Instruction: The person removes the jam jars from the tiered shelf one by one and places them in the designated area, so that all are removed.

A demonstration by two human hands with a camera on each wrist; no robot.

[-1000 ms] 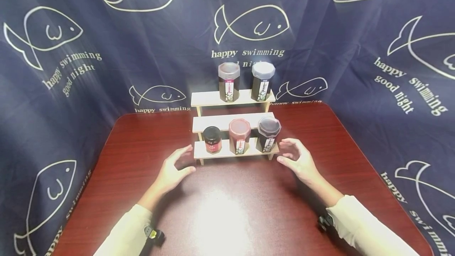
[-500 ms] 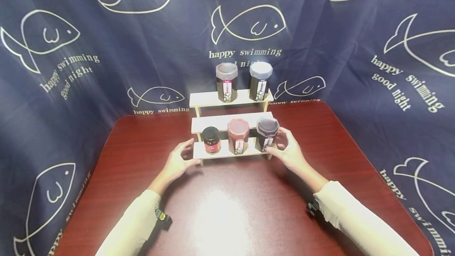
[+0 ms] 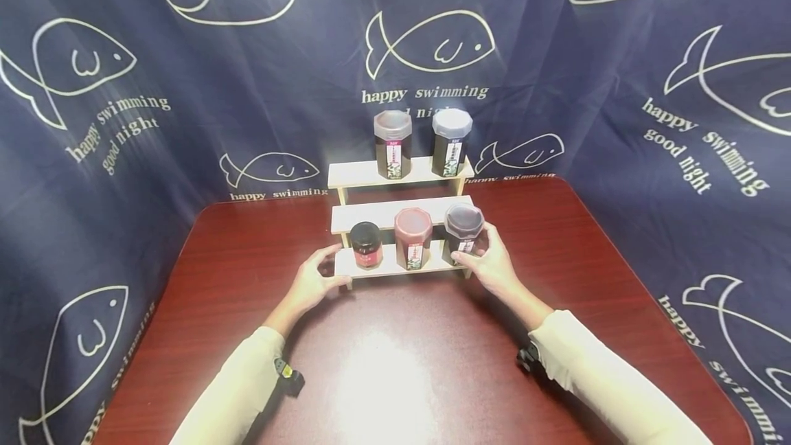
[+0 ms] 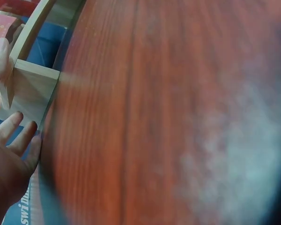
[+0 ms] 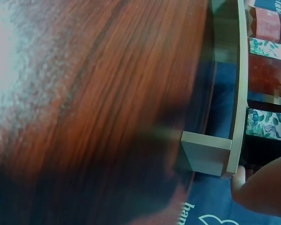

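A three-tier wooden display rack [image 3: 402, 213] stands on the table. On its bottom shelf are a small black-lidded jar [image 3: 367, 246], a jar with a pinkish lid [image 3: 413, 237] and a dark jar with a clear, faceted lid [image 3: 463, 229]. My right hand [image 3: 491, 264] holds this last jar, thumb across its front and fingers around its right side. The jar's label shows in the right wrist view. My left hand [image 3: 309, 287] is at the rack's left end, thumb by the front edge; in the left wrist view several fingers [image 4: 23, 138] extend loosely beside the leg.
Two more dark jars, one with a clear lid [image 3: 393, 145] and one with a whitish lid [image 3: 452, 143], stand on the top shelf. A blue curtain [image 3: 278, 88] with fish drawings surrounds the reddish wooden table [image 3: 247, 239] at the back and sides.
My right hand has moved left onto the dark jar at the right of the bottom shelf and taken hold of it. My left hand has come right, up to the rack's left end.
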